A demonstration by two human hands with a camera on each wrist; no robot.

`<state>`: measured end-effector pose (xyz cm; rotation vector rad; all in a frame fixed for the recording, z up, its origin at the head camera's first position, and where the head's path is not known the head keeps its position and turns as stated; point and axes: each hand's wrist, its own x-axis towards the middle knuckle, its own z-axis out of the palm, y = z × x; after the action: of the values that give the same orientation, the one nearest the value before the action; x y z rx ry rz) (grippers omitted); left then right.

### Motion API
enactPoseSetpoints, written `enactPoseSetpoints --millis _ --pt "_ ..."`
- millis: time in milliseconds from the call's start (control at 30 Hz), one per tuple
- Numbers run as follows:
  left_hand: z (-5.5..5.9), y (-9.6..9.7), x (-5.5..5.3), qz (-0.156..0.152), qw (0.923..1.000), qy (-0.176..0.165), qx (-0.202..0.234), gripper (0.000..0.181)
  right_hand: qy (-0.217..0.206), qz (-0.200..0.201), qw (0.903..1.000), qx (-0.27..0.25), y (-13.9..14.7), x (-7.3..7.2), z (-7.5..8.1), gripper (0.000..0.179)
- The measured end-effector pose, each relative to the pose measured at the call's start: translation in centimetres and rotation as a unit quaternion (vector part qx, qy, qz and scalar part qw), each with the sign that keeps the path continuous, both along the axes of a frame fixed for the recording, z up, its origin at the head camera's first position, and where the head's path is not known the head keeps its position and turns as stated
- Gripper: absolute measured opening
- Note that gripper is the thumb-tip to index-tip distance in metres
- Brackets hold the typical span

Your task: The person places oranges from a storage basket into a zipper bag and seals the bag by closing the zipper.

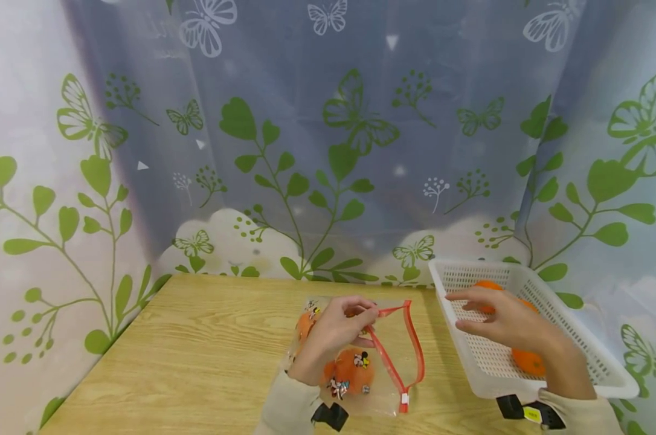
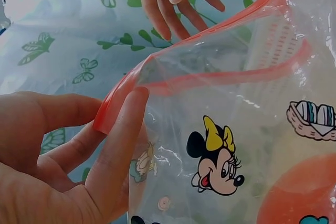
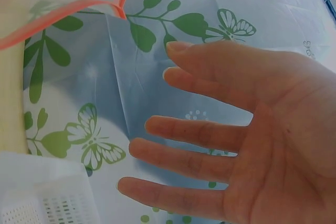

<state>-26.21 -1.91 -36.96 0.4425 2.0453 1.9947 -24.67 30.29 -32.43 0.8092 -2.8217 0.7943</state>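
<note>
A clear zip bag (image 1: 385, 396) with a red zip edge (image 1: 419, 356) and cartoon prints stands on the table, its mouth spread toward the right. Several oranges (image 1: 359, 368) are inside it. My left hand (image 1: 336, 326) pinches the red edge between thumb and fingers, as the left wrist view shows up close. Over the white basket (image 1: 463, 341) my right hand (image 1: 510, 320) hovers with its fingers apart and nothing in them. Below that hand, an orange (image 1: 528, 361) lies in the basket, and another orange (image 1: 489, 285) shows behind it, partly hidden.
The wood-grain table (image 1: 197, 350) runs up to a printed curtain (image 1: 306, 151) with butterflies and leaves, which also hangs at both sides. The basket's raised rim stands to the right of the bag, with a strip of table between them.
</note>
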Motion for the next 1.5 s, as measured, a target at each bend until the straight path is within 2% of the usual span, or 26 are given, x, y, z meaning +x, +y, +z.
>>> enactPoseSetpoints --millis 233,467,767,1000,1300,1500 --pt "0.1 -0.1 -0.2 -0.003 1.0 -0.004 -0.006 0.019 0.036 -0.011 0.9991 0.022 0.6 -0.2 0.0 0.045" --pt "0.2 -0.3 -0.2 -0.011 0.9999 -0.009 -0.008 0.02 0.031 -0.01 0.9988 0.037 1.4 -0.4 0.0 0.045" --pt "0.4 -0.5 0.0 -0.013 0.9999 -0.01 -0.003 0.019 0.01 -0.009 0.9981 0.06 2.6 -1.2 0.4 0.045" --pt "0.4 -0.5 0.0 -0.01 0.9999 -0.013 0.001 0.018 -0.009 0.016 0.9981 0.058 3.8 -2.0 0.9 0.041" --pt "0.5 -0.5 -0.1 -0.006 0.9999 -0.011 0.001 0.017 -0.047 0.005 0.9947 0.091 5.1 -3.0 1.3 0.045" --pt "0.5 -0.6 -0.1 -0.007 0.9999 -0.008 0.0 0.017 -0.063 0.032 0.9919 0.105 6.3 -3.9 1.2 0.043"
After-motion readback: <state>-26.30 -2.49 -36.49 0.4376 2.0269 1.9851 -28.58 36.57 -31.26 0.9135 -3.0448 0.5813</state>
